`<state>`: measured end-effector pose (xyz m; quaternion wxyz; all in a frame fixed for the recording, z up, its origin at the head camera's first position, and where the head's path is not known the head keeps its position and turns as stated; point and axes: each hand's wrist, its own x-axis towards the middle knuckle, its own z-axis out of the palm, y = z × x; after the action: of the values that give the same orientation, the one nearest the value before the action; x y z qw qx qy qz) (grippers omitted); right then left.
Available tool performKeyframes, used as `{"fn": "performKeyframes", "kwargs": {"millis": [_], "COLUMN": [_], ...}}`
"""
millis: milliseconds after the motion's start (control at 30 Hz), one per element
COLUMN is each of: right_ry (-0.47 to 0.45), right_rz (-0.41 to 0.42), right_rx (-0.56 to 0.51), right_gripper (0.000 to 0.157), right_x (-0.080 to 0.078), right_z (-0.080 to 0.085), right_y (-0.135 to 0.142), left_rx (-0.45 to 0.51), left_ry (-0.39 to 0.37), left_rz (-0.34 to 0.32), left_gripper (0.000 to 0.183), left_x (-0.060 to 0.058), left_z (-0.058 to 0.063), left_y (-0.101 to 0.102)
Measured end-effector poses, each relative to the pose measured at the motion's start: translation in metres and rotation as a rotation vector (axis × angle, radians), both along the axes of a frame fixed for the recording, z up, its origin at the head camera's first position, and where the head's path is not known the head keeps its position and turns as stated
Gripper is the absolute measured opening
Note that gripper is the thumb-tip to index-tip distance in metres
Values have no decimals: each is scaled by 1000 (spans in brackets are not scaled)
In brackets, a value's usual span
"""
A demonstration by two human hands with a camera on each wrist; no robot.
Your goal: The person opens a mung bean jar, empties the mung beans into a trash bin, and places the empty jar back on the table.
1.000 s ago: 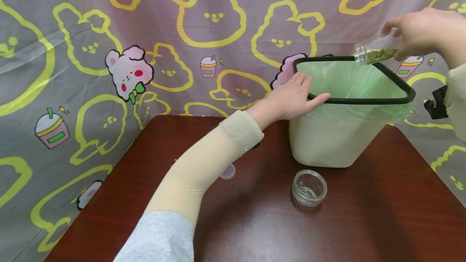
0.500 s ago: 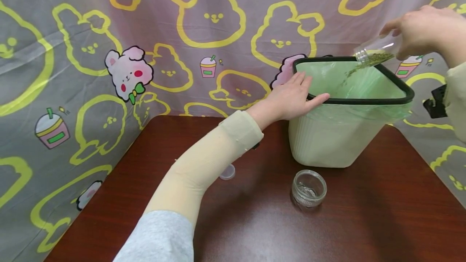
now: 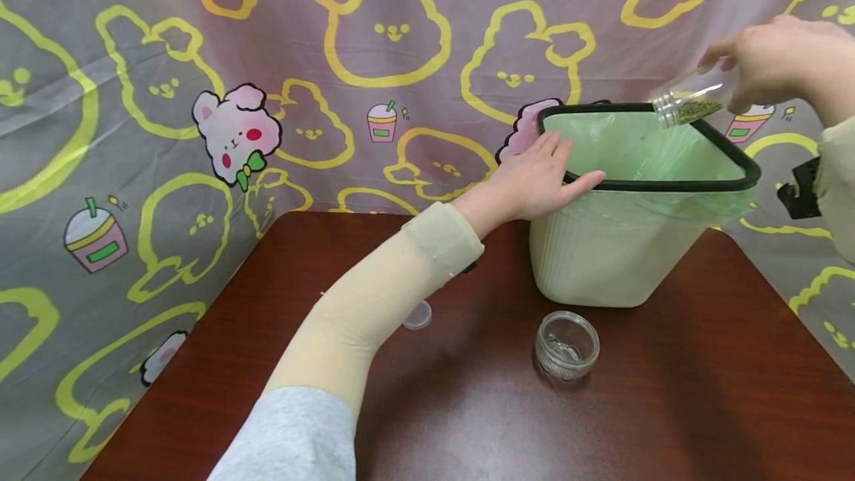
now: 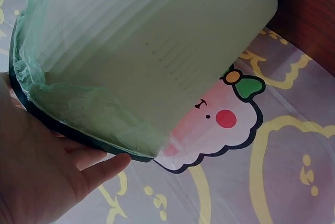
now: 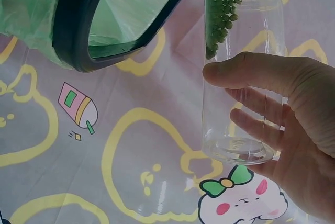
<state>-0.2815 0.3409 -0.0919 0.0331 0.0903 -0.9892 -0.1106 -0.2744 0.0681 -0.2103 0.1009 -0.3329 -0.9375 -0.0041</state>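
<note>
Tilted over the right side of a lined trash bin [image 3: 614, 254], a clear plastic jar [image 3: 701, 87] has its open mouth pointing down and left. My right hand [image 3: 781, 58] grips it around the lower body, thumb on one side and fingers on the other. In the right wrist view a small heap of green beans [image 5: 217, 22] lies along the jar's wall near the neck. My left hand [image 3: 524, 180] rests on the bin's black rim [image 3: 675, 185] at the near left corner, fingers straight. Beans inside the bin cannot be made out.
A low clear jar [image 3: 568, 347] stands on the dark wood table [image 3: 467, 407] in front of the bin. Beside my left forearm lies a small translucent lid [image 3: 418, 315], partly hidden. A patterned cloth [image 3: 267, 58] hangs behind and at both sides.
Half a second ago a stream of green beans fell from the jar into the bin; now none is falling and fewer beans are in the jar. My left hand has stayed put.
</note>
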Motion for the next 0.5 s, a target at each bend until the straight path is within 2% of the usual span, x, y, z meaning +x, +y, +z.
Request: {"fn": "performKeyframes", "kwargs": {"millis": [367,500], "right_ry": [-4,38], "right_rz": [16,12], "right_rx": [5,-6], "right_gripper": [72,70], "right_x": [-6,-8], "right_z": [-1,-1], "right_y": [4,5], "left_rx": [5,5], "left_ry": [-13,-17], "left_rz": [2,-2], "left_gripper": [72,71], "left_x": [-1,-1], "left_z": [0,0], "left_y": [-1,-1]}}
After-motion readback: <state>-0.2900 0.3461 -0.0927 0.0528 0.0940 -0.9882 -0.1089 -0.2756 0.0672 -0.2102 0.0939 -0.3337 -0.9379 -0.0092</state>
